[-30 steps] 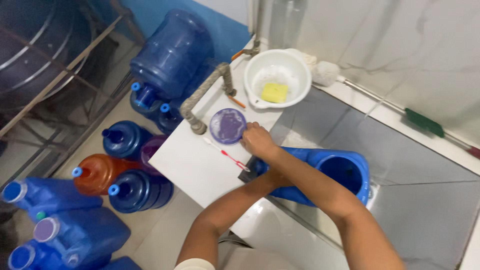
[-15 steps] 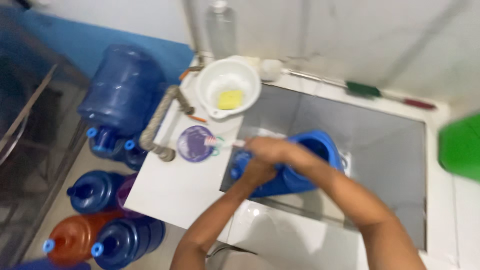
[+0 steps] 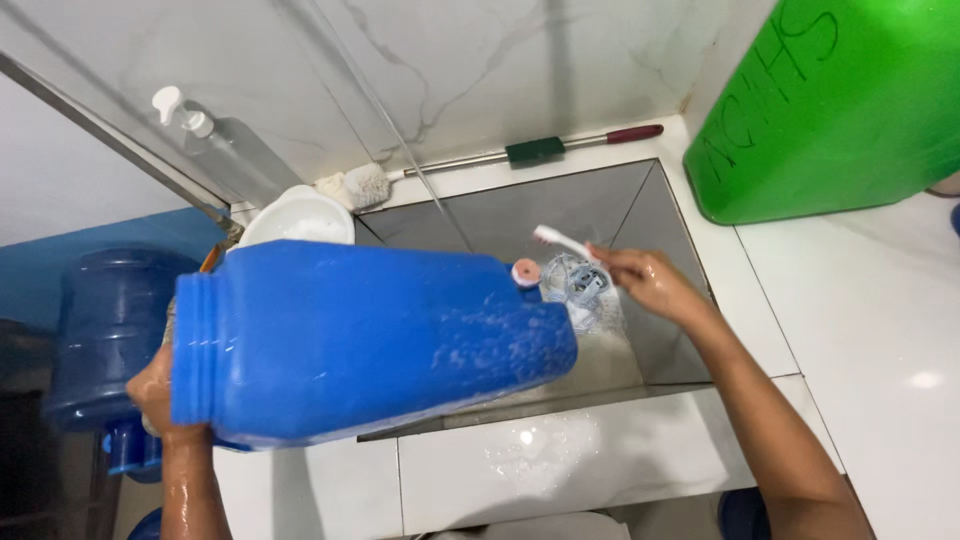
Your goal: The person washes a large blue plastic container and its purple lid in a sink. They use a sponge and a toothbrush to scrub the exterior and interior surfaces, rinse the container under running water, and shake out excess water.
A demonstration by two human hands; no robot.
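The left hand [image 3: 160, 395] gripped the wet blue jug [image 3: 370, 340] by its wide mouth, sideways over the sink [image 3: 640, 200]; the right hand [image 3: 640, 282] clenched a toothbrush [image 3: 560, 241] near its cap. The soapy jug could probably slip

Both hands [image 3: 160, 395] [image 3: 640, 280] wet, gripping.

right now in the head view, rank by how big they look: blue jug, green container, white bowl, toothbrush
1. blue jug, though it is nearest the camera
2. green container, cut off by the frame
3. white bowl, partly hidden
4. toothbrush
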